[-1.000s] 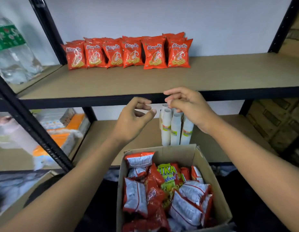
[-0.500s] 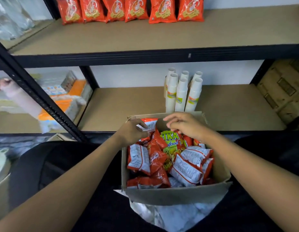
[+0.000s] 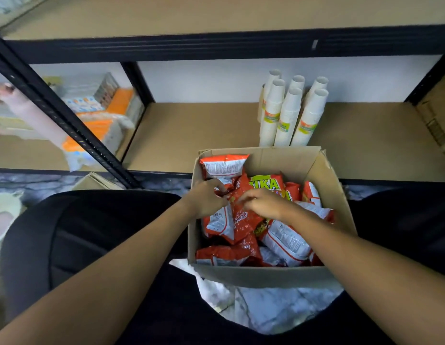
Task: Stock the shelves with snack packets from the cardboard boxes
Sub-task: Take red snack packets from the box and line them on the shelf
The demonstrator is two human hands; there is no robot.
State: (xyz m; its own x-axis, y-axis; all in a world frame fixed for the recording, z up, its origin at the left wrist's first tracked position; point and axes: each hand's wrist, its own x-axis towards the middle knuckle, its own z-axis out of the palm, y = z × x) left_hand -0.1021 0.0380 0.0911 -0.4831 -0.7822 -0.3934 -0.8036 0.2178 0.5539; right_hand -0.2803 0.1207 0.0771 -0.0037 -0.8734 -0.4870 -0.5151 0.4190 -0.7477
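Note:
An open cardboard box (image 3: 268,276) sits on the floor between my knees, full of several red and white snack packets (image 3: 286,240). Both hands are down inside it. My left hand (image 3: 206,199) pinches the top of a red packet (image 3: 242,221) near the box's left side. My right hand (image 3: 263,204) curls its fingers on the same packet's top edge, just to the right. A green-labelled packet (image 3: 266,183) lies behind my hands. The upper shelf board (image 3: 216,13) runs across the top of the view.
Stacks of white paper cups (image 3: 291,110) stand at the back of the lower shelf (image 3: 196,135), right behind the box. A black shelf post (image 3: 67,120) slants down on the left, with wrapped orange packs (image 3: 106,115) beyond it. Brown cartons (image 3: 438,113) fill the right edge.
My view dropped from the upper shelf to the box. Both hands came down from shelf height into the box and closed on a red packet.

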